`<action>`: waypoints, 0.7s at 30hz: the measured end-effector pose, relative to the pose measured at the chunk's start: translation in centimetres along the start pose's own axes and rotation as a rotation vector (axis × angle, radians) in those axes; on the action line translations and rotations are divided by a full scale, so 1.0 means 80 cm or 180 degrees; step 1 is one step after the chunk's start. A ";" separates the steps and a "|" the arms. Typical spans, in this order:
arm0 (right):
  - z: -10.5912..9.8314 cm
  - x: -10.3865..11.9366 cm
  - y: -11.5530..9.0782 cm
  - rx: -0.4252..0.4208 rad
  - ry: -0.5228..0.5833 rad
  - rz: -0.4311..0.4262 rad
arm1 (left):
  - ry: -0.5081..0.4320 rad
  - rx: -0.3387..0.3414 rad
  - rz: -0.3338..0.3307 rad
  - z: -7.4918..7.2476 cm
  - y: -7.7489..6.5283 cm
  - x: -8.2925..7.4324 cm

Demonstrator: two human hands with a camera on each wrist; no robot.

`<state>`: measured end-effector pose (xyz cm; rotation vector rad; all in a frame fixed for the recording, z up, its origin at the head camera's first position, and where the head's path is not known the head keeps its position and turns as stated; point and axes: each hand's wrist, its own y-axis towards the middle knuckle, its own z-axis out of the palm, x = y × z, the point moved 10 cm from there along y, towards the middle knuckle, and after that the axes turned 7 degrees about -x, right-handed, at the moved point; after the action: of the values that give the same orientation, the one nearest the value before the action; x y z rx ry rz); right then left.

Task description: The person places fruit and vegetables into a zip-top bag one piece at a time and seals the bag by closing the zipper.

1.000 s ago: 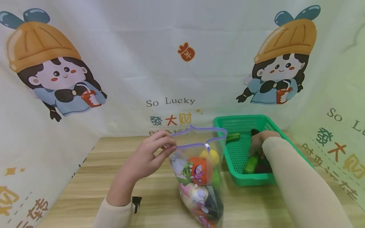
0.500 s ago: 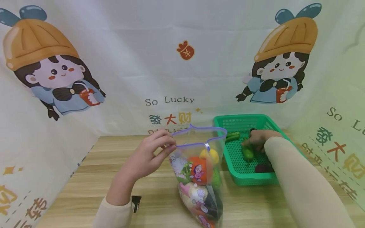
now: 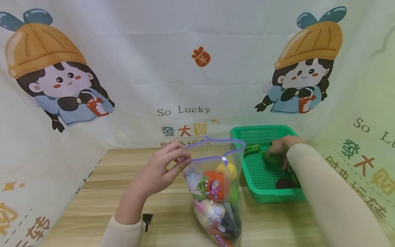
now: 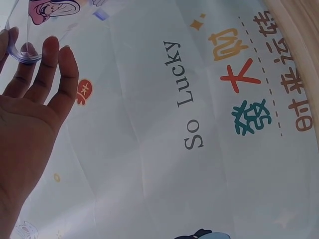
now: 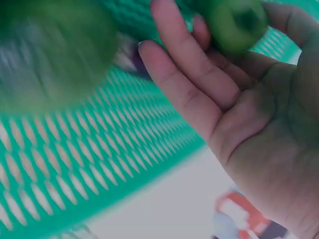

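Observation:
My left hand (image 3: 165, 168) pinches the purple-edged rim of a clear printed zip bag (image 3: 200, 159), in the left wrist view too, where the hand (image 4: 35, 99) has the rim between thumb and fingers. The bag stands upright with its mouth apart. Inside it are an orange-red vegetable (image 3: 216, 187), a yellow round one (image 3: 227, 170) and others behind the print. My right hand (image 3: 284, 147) is down in the green basket (image 3: 268, 197), holding a green pepper (image 3: 271, 159) partly hidden by the fingers. In the right wrist view the thumb and fingers curl round the pepper (image 5: 237, 25).
Long green vegetables (image 3: 252, 150) lie at the basket's left side, and a dark rounded item (image 3: 284, 184) near its front. A large blurred green vegetable (image 5: 55, 55) is close to the right wrist camera. A printed cloth (image 3: 139, 68) hangs behind the wooden table (image 3: 92, 206).
My right hand has taken hold of the green pepper and shifted it toward the back of the basket. The left hand and the bag have stayed in place.

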<state>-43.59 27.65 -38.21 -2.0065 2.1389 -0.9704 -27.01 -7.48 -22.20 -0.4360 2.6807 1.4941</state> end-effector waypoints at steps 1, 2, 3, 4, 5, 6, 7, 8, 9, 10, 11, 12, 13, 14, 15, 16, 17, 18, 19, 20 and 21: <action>-0.009 0.005 -0.003 -0.0029 0.0038 -0.0014 | -0.0001 -0.0010 0.0000 0.000 0.000 0.000; -0.018 0.010 -0.007 -0.0060 0.0059 -0.0038 | -0.0002 -0.0018 0.0001 -0.001 0.000 0.000; -0.028 0.015 -0.012 -0.0116 0.0014 -0.0056 | -0.0001 -0.0023 0.0001 -0.001 0.000 0.000; -0.036 0.020 -0.017 -0.0150 -0.0060 -0.0088 | -0.0003 -0.0026 -0.0001 -0.001 0.000 -0.001; -0.046 0.023 -0.022 -0.0204 -0.0149 -0.0095 | -0.0001 -0.0029 0.0001 0.000 0.000 -0.001; -0.055 0.028 -0.027 -0.0261 -0.0245 -0.0135 | 0.0001 -0.0030 0.0001 0.000 0.000 -0.001; -0.064 0.032 -0.032 -0.0308 -0.0323 -0.0168 | -0.0002 -0.0028 0.0009 0.000 0.000 -0.002; -0.072 0.036 -0.037 -0.0357 -0.0384 -0.0197 | 0.0000 -0.0027 0.0017 0.001 0.000 -0.002; -0.079 0.041 -0.041 -0.0405 -0.0438 -0.0228 | -0.0001 -0.0026 0.0028 0.001 0.000 -0.003; -0.086 0.047 -0.045 -0.0432 -0.0468 -0.0270 | -0.0001 -0.0027 0.0040 0.002 0.001 -0.003; -0.092 0.054 -0.049 -0.0471 -0.0485 -0.0320 | 0.0000 -0.0031 0.0053 0.002 0.001 -0.004; -0.097 0.062 -0.053 -0.0497 -0.0524 -0.0415 | -0.0002 -0.0040 0.0066 0.002 0.001 -0.004; -0.101 0.070 -0.057 -0.0502 -0.0535 -0.0480 | -0.0002 -0.0048 0.0080 0.002 0.001 -0.005; -0.105 0.078 -0.061 -0.0513 -0.0536 -0.0543 | 0.0001 -0.0057 0.0094 0.002 0.001 -0.005; -0.109 0.085 -0.066 -0.0531 -0.0550 -0.0595 | 0.0004 -0.0066 0.0108 0.002 0.001 -0.006; -0.112 0.092 -0.071 -0.0545 -0.0563 -0.0634 | 0.0005 -0.0073 0.0119 0.003 0.002 -0.006; -0.117 0.099 -0.076 -0.0595 -0.0557 -0.0667 | 0.0007 -0.0078 0.0130 0.003 0.002 -0.006; -0.122 0.106 -0.082 -0.0668 -0.0547 -0.0685 | 0.0010 -0.0081 0.0137 0.003 0.002 -0.007; -0.127 0.113 -0.089 -0.0756 -0.0533 -0.0702 | 0.0011 -0.0082 0.0140 0.004 0.002 -0.006; -0.133 0.120 -0.096 -0.0876 -0.0504 -0.0716 | 0.0013 -0.0086 0.0143 0.004 0.002 -0.006; -0.139 0.127 -0.104 -0.1013 -0.0464 -0.0738 | 0.0011 -0.0085 0.0141 0.005 0.003 -0.006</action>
<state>-42.74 23.12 -21.63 -2.4281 2.1279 -0.5039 -26.64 -6.96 -22.14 -0.3833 2.6934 1.5439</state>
